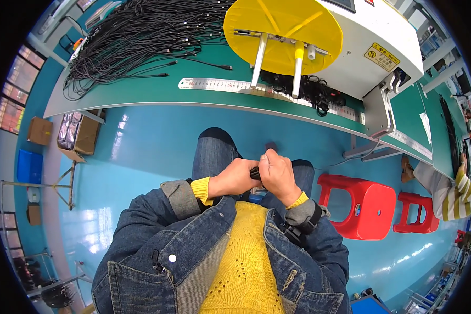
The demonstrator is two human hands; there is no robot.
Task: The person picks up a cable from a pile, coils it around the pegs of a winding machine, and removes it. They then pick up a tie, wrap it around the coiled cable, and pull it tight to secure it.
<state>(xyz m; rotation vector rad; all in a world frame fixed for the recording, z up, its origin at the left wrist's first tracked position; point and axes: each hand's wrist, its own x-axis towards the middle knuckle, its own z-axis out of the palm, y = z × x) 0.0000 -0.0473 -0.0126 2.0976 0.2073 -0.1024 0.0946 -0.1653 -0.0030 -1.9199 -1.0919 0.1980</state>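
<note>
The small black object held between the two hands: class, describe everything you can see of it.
The small black object shows only as a short dark piece between the left hand and the right hand; both hands close around it, so most of it is hidden. It looks dark and matte; its shape and material cannot be told. It is held above the lap, over the blue jeans, in front of the yellow knitted sweater. Whether it joins any cable cannot be seen.

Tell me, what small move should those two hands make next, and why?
Probably carry the small black item up to the green workbench. Both the left hand and the right hand pinch it over the lap, away from the cables there.
</note>
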